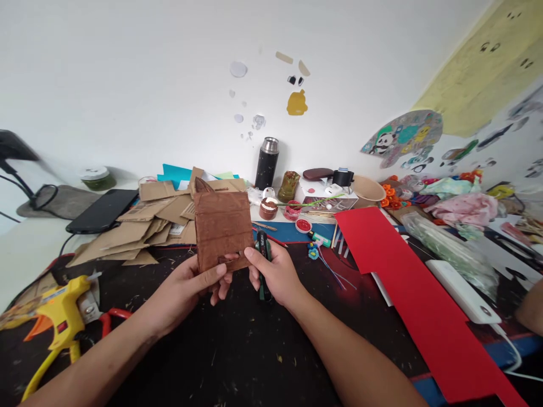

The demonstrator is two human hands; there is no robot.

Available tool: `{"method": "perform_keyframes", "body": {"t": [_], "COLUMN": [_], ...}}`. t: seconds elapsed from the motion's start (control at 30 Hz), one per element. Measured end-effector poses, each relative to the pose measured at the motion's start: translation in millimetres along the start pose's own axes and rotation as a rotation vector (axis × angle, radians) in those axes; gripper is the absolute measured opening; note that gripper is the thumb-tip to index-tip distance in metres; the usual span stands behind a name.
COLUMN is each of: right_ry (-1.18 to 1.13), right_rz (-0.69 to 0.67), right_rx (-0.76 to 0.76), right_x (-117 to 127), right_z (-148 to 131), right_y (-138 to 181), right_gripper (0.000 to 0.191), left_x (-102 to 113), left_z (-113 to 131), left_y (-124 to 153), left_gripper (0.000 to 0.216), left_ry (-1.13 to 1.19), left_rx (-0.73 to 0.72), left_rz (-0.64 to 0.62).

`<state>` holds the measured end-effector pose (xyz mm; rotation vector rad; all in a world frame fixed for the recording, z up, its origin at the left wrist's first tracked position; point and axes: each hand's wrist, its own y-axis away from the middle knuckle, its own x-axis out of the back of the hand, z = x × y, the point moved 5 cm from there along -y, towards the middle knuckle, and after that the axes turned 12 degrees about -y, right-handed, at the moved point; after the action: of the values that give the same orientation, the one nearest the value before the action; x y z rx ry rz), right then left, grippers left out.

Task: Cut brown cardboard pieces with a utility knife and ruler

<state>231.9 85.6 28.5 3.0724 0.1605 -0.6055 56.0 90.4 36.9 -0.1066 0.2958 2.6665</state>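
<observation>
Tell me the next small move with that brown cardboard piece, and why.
Probably steady the brown cardboard piece with the left hand and bring the cutter in the right hand to its lower edge: both hands already pinch that edge, and a slit shows there.

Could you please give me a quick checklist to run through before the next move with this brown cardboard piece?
1. Left hand grips the brown cardboard piece at its lower edge: ok.
2. Right hand steadies the piece: ok.
3. Green-handled tool secure in the right hand: ok.
4. Tool tip clear of fingers: cannot tell.
5. Yellow glue gun apart from both hands: ok.
6. Red sheet clear of the hands: ok.
</observation>
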Motion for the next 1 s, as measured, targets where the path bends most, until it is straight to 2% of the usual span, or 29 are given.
{"method": "perform_keyframes", "body": {"t": [0.33, 1.0], "right_ry": [0.011, 0.039], "right_rz": [-0.013, -0.027], "right_rx": [-0.004, -0.004], "right_x": [-1.5, -2.4], "right_z": [0.7, -0.3], "right_y": [1.4, 1.1], "right_gripper": [0.051, 0.052], "left_x": [3.3, 3.5], "left_z": [-3.3, -5.1], "left_y": [-1.6, -2.6], "left_gripper": [0.044, 0.054], "left_ry": [0.04, -0.04], "left_rx": [0.022, 0.038], "left_rz": [0.043, 0.057]}}
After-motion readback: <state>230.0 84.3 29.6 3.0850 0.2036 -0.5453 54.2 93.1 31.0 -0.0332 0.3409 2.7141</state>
